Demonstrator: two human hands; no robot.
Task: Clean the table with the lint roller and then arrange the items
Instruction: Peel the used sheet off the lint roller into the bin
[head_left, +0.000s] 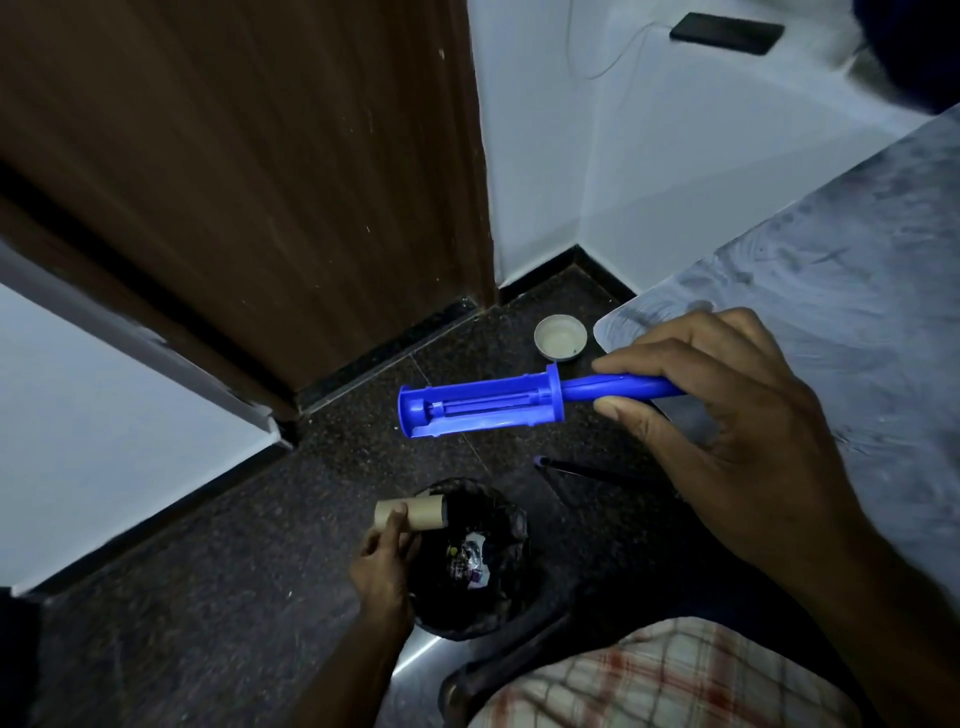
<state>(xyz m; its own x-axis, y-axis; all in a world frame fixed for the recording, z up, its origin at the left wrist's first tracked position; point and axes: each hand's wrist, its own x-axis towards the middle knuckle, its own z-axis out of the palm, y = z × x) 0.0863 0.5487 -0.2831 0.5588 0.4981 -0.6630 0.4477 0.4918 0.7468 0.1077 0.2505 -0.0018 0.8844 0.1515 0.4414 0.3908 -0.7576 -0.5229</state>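
Bare blue plastic lint roller (480, 407); smooth cardboard tube (413, 512).

The roller frame (480, 402) at centre is smooth, slightly glossy blue plastic. The tube (410, 513) below it is matt brown cardboard. The bench (857, 270) at right looks marbled grey. Upper left, the door (249, 171) is dark wood grain; the floor (208, 597) is speckled polished stone.

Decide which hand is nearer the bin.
Left. The left hand holds a cardboard tube at the bin rim; the right hand holds the roller handle higher up.
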